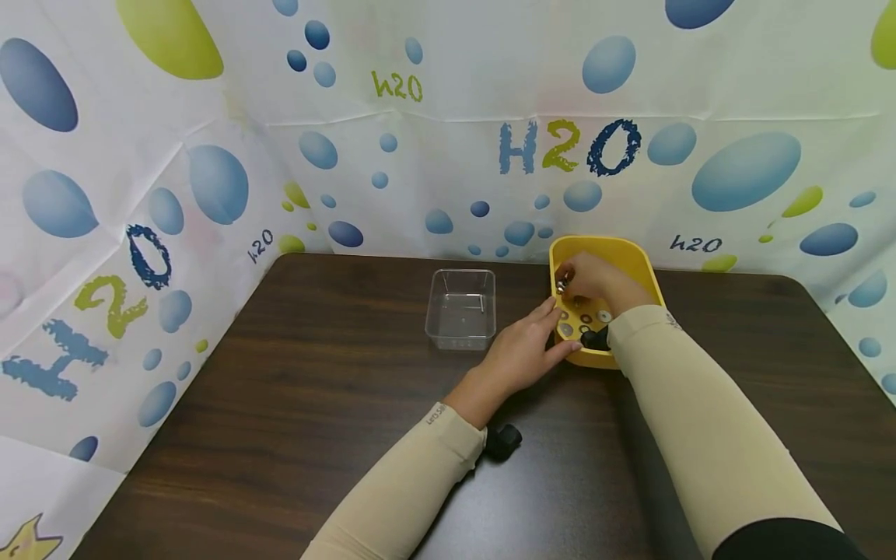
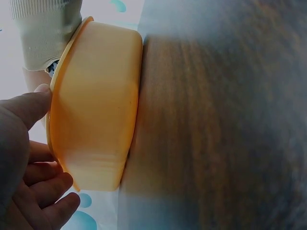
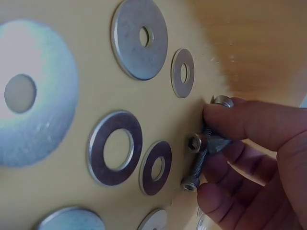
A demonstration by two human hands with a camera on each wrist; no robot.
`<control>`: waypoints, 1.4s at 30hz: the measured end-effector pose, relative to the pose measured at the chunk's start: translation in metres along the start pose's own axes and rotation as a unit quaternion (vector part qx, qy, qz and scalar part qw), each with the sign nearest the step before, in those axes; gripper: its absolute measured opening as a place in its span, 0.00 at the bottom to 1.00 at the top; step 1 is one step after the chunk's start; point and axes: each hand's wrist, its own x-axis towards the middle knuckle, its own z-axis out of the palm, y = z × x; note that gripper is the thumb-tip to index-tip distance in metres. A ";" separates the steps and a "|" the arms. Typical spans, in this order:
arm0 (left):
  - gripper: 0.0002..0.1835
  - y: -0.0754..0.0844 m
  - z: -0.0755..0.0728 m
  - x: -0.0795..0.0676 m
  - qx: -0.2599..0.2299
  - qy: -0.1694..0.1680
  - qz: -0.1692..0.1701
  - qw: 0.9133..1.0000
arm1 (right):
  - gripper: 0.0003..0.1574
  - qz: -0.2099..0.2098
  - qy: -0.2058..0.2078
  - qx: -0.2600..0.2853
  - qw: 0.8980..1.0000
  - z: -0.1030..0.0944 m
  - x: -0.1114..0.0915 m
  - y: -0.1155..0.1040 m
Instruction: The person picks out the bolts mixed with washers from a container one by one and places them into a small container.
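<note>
A yellow plastic bin (image 1: 591,359) stands at the back right of the table, with flat metal washers (image 3: 156,52) of different sizes on its floor. Inside it, my right hand (image 1: 595,280) pinches a small bunch of metal socket-head screws (image 3: 191,183) between thumb and fingers, just above the bin's floor. The fingers hide part of the bunch. My left hand (image 1: 518,354) holds the bin at its near left corner, thumb on the near rim and fingers along the left side. The left wrist view shows the bin's outer wall (image 2: 96,105) beside these fingers.
A clear plastic box (image 1: 458,342) stands left of the bin, close to the left hand. Behind the dark wooden table (image 1: 280,404) hangs a white sheet (image 1: 455,155) printed with blue and green drops. A black wrist camera (image 1: 504,442) sits under the left forearm.
</note>
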 end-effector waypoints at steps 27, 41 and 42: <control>0.37 -0.001 0.001 0.002 -0.015 0.008 -0.002 1.000 | 0.16 0.030 0.010 0.011 0.999 -0.022 -0.011 -0.010; 0.37 0.000 0.001 0.002 -0.031 0.009 -0.002 0.999 | 0.18 0.008 -0.009 -0.014 1.000 -0.035 -0.031 -0.015; 0.37 0.000 0.001 0.001 -0.033 0.009 -0.003 0.999 | 0.19 0.012 -0.015 -0.017 1.000 -0.035 -0.032 -0.015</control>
